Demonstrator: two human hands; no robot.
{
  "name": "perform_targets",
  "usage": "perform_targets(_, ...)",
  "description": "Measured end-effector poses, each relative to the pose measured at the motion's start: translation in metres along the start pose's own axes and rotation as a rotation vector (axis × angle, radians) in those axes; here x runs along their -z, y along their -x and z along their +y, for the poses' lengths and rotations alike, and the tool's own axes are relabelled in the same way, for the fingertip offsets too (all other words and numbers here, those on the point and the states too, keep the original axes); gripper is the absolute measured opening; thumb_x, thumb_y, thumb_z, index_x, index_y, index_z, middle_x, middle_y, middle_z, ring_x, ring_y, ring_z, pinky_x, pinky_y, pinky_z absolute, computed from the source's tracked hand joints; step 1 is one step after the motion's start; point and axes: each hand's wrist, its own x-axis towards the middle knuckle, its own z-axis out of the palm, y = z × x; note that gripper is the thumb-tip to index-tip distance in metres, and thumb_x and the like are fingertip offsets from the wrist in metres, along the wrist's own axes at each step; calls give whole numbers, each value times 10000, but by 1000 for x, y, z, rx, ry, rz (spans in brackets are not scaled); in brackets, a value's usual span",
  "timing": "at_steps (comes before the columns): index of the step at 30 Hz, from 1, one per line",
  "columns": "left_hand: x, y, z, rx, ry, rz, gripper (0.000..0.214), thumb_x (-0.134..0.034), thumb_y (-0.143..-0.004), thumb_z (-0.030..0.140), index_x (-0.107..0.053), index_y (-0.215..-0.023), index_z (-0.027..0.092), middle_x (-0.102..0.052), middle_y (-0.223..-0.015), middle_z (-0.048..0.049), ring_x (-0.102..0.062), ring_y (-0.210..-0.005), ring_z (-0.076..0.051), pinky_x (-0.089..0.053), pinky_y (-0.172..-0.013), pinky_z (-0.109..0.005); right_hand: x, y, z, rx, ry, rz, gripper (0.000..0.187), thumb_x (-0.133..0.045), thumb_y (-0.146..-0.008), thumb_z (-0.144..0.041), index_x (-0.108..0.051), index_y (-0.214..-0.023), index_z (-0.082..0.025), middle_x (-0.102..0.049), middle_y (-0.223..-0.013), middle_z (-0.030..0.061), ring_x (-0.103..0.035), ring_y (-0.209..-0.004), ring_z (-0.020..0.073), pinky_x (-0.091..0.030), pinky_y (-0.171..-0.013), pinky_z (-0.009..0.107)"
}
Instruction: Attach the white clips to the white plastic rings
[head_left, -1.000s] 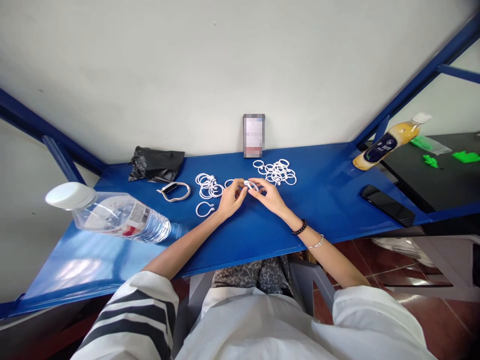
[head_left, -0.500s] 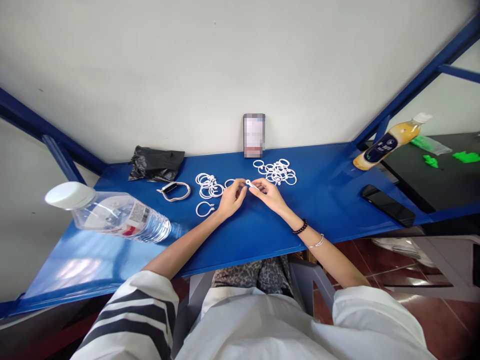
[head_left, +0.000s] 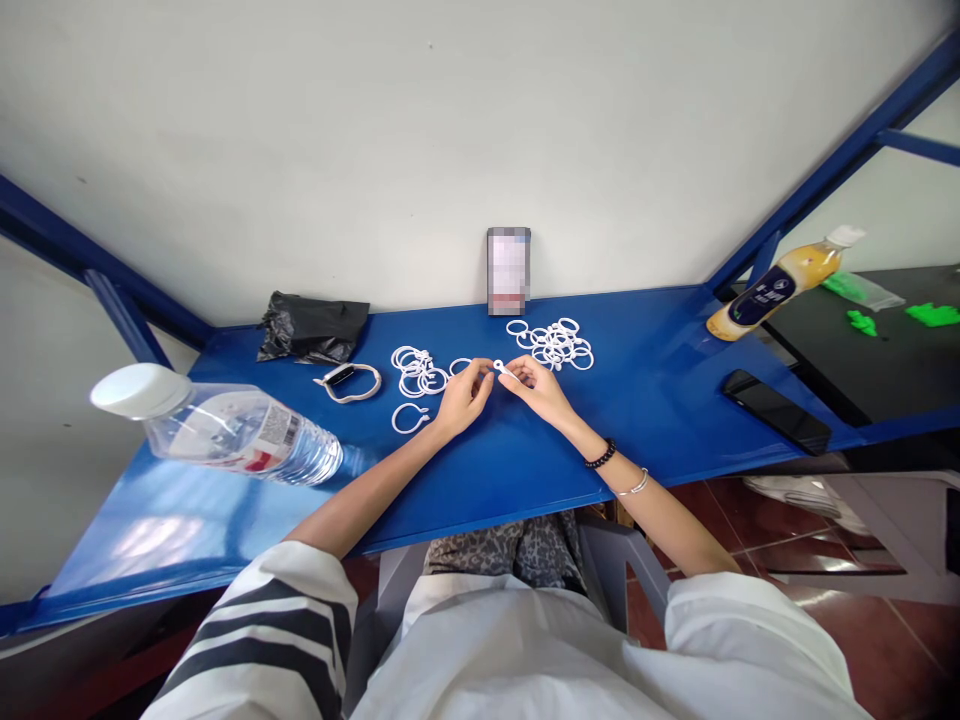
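Note:
Above the middle of the blue table, my right hand (head_left: 541, 390) pinches a white plastic curtain ring (head_left: 500, 367), seen nearly edge-on with its small eyelet showing. My left hand (head_left: 463, 398) is closed close beside it, thumb and fingers pressed together. What the left fingertips grip, if anything, is hidden. Behind that hand shows part of another white ring (head_left: 458, 364); I cannot tell whether it is held. To the left lies a heap of white rings (head_left: 417, 372), with a single open ring (head_left: 405, 431) nearer me. A second heap of white rings (head_left: 561, 345) lies beyond my right hand.
A phone (head_left: 509, 272) leans against the wall. On the left are a water bottle (head_left: 247, 435), a watch (head_left: 352, 397) and a black plastic bag (head_left: 311, 328). A juice bottle (head_left: 776, 285) and a dark phone (head_left: 776, 410) are on the right of the blue table (head_left: 645, 440).
The white ring in my right hand has turned very slightly. Both hands stay in nearly the same place, and the heaps of rings have not moved.

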Motion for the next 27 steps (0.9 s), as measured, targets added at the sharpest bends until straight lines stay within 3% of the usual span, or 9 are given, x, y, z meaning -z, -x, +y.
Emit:
perform_targets(17,0,0,1,-7,-9,0,199,-409,-961,323,-542,-1030,191,-631,-772,-14,-532,-539,-114,-407,-538,-237,0,1,-4,20,26,-3,338,-643,-802,-522,-620,-936,-212,-686,-872,26,-632,-805,164,-482,-704,292)
perform_targets(21,2,0,5,-5,-34,1,210,-403,-964,330,-554,-1006,190,-619,-700,-1,-528,-536,-120,-403,-553,-242,0,1,-6,76,95,22,341,-678,-782,-448,-590,-1022,-223,-672,-912,28,-625,-814,171,-478,-679,293)
perform_targets(27,3,-1,6,12,-37,-10,260,-407,-963,380,-573,-984,181,-613,-680,0,-546,-547,-125,-412,-563,-242,0,1,-3,151,191,49,397,-701,-738,-302,-522,-1087,-236,-581,-925,1,-530,-645,119,-460,-621,283)
